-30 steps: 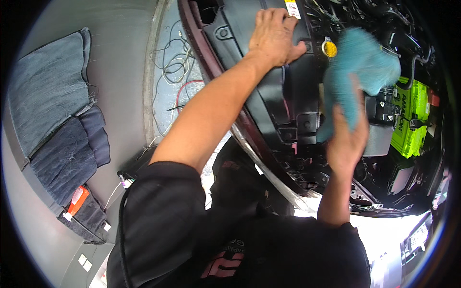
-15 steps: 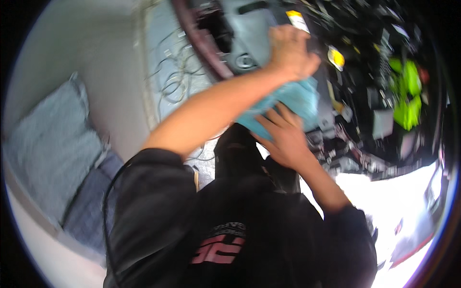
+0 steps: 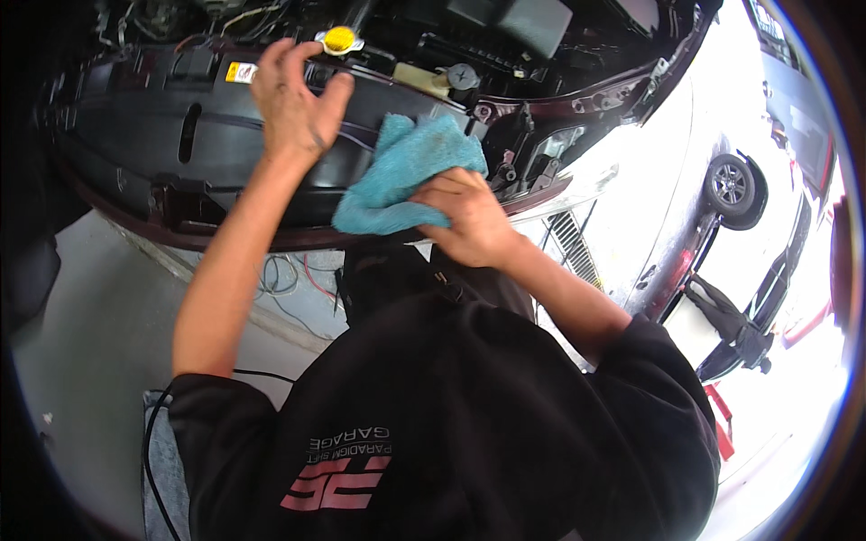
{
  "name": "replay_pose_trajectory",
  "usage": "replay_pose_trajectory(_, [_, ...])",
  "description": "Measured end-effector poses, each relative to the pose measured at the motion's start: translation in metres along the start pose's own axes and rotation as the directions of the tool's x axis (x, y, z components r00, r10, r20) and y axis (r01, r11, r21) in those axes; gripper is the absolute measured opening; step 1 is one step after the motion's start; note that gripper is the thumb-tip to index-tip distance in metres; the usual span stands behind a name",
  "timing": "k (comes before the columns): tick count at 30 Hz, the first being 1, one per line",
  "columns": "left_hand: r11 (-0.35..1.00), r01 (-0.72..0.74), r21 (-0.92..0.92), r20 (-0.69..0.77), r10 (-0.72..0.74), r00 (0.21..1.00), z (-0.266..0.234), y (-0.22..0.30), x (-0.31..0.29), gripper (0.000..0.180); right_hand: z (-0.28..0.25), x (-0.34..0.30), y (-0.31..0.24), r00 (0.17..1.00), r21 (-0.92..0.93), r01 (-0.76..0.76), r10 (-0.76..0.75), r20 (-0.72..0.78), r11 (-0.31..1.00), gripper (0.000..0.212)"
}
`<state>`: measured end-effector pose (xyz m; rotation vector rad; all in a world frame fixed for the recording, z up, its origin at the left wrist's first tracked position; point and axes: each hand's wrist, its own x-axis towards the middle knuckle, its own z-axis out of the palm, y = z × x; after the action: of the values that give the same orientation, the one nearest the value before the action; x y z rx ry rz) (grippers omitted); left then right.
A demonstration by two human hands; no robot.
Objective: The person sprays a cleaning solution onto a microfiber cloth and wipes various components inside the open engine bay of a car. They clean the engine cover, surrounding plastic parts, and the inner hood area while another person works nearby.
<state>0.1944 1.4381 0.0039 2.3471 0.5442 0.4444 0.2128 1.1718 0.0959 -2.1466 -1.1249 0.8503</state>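
A turquoise microfibre cloth (image 3: 410, 162) lies bunched over the right part of a black plastic cover (image 3: 225, 135) at the front of a car's engine bay. My right hand (image 3: 465, 212) grips the cloth's near right side, its fingertips partly hidden in the folds. To the left, my left hand (image 3: 298, 104) is open with its fingers spread and slightly bent over the cover's far edge. The hand holds nothing; whether its fingertips touch cannot be made out. Just beyond those fingers is a round yellow cap (image 3: 339, 40), and a small label (image 3: 241, 72) sits beside them.
A dark red bumper edge (image 3: 271, 242) curves along the cover's near side. Cables (image 3: 284, 279) lie on the floor below. A black round cap (image 3: 463, 76) stands farther right in the bay. At the right is another car with a visible wheel (image 3: 729, 185).
The head view has swung, bringing the engine bay across the top. My right hand's spread fingers have closed on the cloth. My left hand is now apart from the cloth, fingers spread.
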Motion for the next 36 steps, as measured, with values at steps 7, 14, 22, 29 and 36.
replay_pose_trajectory(7, [0.032,0.877,-0.479,0.757,0.521,0.394,0.031,0.123,0.028,0.069,-0.109,-0.016,0.012,0.842,0.851,-0.303,0.539,0.027,0.430,0.028])
replay_pose_trajectory(14, [0.342,0.664,-0.665,0.743,0.389,0.545,0.049,0.163,0.038,0.051,-0.167,-0.002,0.081,0.820,0.938,-0.254,0.567,0.080,0.237,0.046])
replay_pose_trajectory(22, [-0.002,0.532,-0.847,0.529,-0.102,0.842,-0.002,0.157,0.064,0.031,-0.322,-0.008,0.248,0.981,-0.767,-0.089,-0.076,-0.177,0.636,0.046])
replay_pose_trajectory(29, [0.987,0.051,-0.152,0.106,-0.035,0.994,0.036,0.243,0.122,0.040,-0.319,0.000,0.264,0.984,-0.716,-0.174,0.089,-0.155,0.676,0.046])
replay_pose_trajectory(36, [0.702,-0.671,0.239,0.537,0.480,0.694,0.184,0.235,0.131,0.047,-0.327,0.000,0.276,0.961,-0.645,-0.208,0.030,-0.277,0.735,0.038])
